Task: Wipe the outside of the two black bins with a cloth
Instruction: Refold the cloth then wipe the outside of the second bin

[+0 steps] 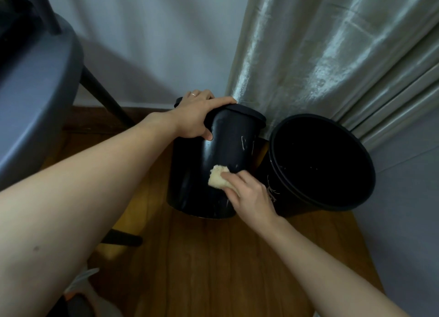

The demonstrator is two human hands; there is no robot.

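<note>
Two black bins stand on the wooden floor by the curtain. The left bin [202, 155] is tilted away from me, its side facing up, with pale streaks on it. My left hand [202, 114] grips its rim at the top. My right hand [249, 193] presses a small beige cloth [217, 179] against the lower side of that bin. The right bin [280, 197] stands just to the right, its open mouth facing me, with a faint white print on its wall. It touches or nearly touches the left bin.
A grey chair seat [35, 102] with dark legs [104, 98] stands at the left. A shiny pale curtain [320, 55] hangs behind the bins, in front of a white wall [154, 43]. Wooden floor [213, 269] stretches toward me. A shoe [83, 283] shows at the lower left.
</note>
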